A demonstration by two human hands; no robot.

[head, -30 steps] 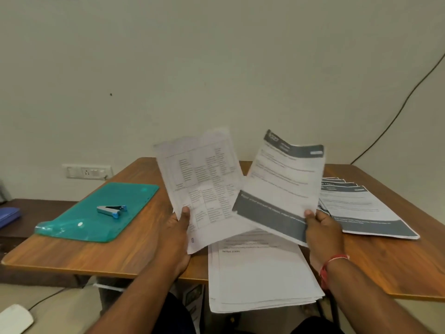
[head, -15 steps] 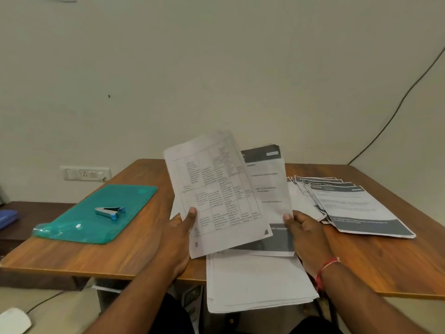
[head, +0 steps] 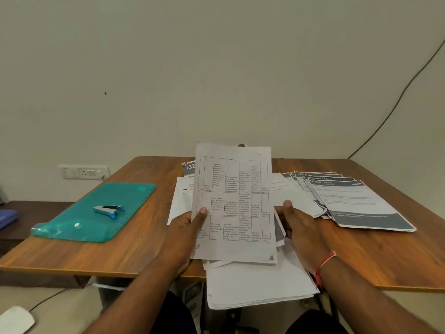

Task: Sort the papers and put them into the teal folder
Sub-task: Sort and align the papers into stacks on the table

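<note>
Head view, centre of frame: a second ago you held two pages apart, one per hand. Now they are merged into one raised bundle, with the grey-banded sheet [head: 190,168] tucked behind the gridded white sheet [head: 233,201] so only its top left corner shows. Your left hand [head: 190,227] pinches the gridded white sheet at its left edge, thumb on the front and fingers hidden behind. Your right hand [head: 298,225] grips the right side of the bundle with the thumb up on the paper behind; I judge that is the grey-banded sheet, but its fingers are out of sight.

My reading is that you compared the pages and regrouped them — sorting is still mid-way and nothing is filed. The teal translucent plastic folder [head: 96,210] lies flat at left of frame, closed as far as I can tell, well apart from the bundle. A silver and blue staple remover [head: 109,210] sits on top and has to come off first.

Other papers: a fanned pile of grey-banded pages [head: 356,203] at right, and a thick white stack [head: 255,285] overhanging the near table edge at lower centre.

Surface and room: brown wooden table [head: 361,256], plain cream wall, white wall socket [head: 83,172] at left, black cable [head: 397,97] running down at upper right.
</note>
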